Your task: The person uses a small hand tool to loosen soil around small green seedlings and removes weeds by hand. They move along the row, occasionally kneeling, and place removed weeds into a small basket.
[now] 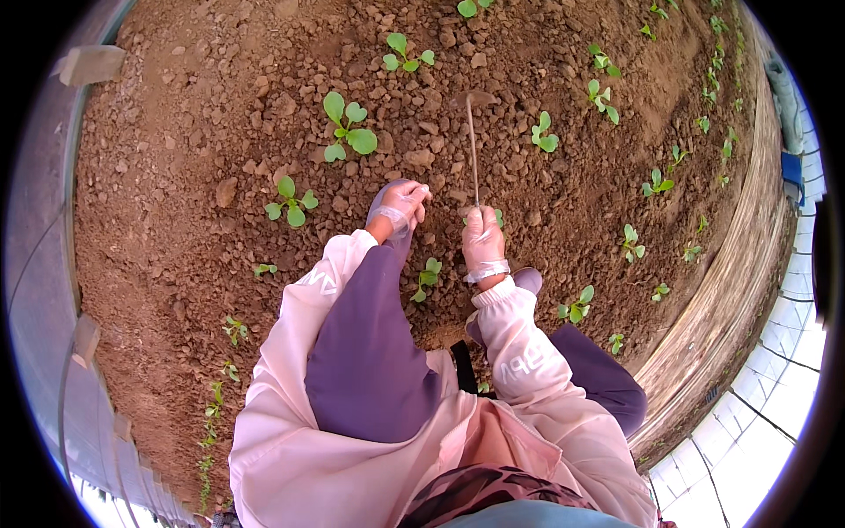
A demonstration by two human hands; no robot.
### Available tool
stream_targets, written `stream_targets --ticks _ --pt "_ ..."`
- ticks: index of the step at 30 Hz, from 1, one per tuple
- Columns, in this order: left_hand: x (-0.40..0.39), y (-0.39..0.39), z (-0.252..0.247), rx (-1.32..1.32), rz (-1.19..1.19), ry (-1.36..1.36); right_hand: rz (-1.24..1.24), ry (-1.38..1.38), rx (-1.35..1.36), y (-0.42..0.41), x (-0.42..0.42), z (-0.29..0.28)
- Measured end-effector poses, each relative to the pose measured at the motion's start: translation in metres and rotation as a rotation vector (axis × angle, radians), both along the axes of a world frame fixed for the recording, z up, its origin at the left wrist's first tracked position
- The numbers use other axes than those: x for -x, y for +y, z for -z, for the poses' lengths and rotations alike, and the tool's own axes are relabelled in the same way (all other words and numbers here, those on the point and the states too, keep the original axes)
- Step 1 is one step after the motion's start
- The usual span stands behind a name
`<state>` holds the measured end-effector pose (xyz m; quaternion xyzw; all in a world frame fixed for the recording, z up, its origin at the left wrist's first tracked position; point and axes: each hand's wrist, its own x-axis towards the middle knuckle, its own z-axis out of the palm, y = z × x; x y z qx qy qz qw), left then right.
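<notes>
My right hand [484, 241], in a clear plastic glove, grips the handle end of a small hand hoe. The thin metal shaft of the hoe [473, 148] points away from me, and its rusty blade rests at the soil among the clods. My left hand [403, 203], gloved the same way, hangs over my left shoe with its fingers curled; whether anything is between them cannot be made out. A leafy seedling [348, 130] grows beyond my left hand. Another seedling [428, 280] stands between my legs, and one is partly hidden behind my right hand.
Rows of seedlings [543, 134] run through the cloddy brown soil [218, 132] on both sides. At the right, a strip of pale, dry material [709, 264] borders the bed. Plastic sheeting [39, 198] forms the left edge, with blocks [92, 65] against it.
</notes>
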<state>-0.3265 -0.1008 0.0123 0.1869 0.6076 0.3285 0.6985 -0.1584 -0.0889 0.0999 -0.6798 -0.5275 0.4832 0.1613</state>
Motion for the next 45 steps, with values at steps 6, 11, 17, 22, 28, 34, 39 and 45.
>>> stream_targets --ticks 6,11,17,22,28,34,39,45 --pt "0.001 -0.001 0.004 -0.068 0.010 -0.018 -0.218 -0.361 0.060 -0.012 0.004 0.022" --pt "0.030 -0.023 -0.017 -0.087 -0.291 -0.002 -0.124 -0.182 -0.100 -0.017 -0.001 0.000" --pt "0.056 -0.071 -0.048 -0.053 -0.583 0.097 -0.396 -0.434 0.000 -0.052 -0.010 0.026" --pt "0.077 -0.138 -0.041 -0.226 -0.533 0.140 -0.224 -0.295 -0.122 -0.031 0.005 0.002" --pt "0.079 -0.185 -0.051 -0.106 -0.589 0.147 -0.399 -0.545 0.075 0.021 0.015 0.026" --pt "0.088 -0.226 -0.053 -0.049 -0.650 0.168 -0.232 -0.387 -0.146 -0.005 0.005 -0.013" --pt "0.083 -0.238 -0.054 -0.049 -0.663 0.158 -0.322 -0.444 -0.106 -0.058 -0.018 0.021" --pt "0.091 -0.259 -0.061 -0.057 -0.680 0.176 -0.309 -0.402 -0.026 -0.066 0.001 -0.017"
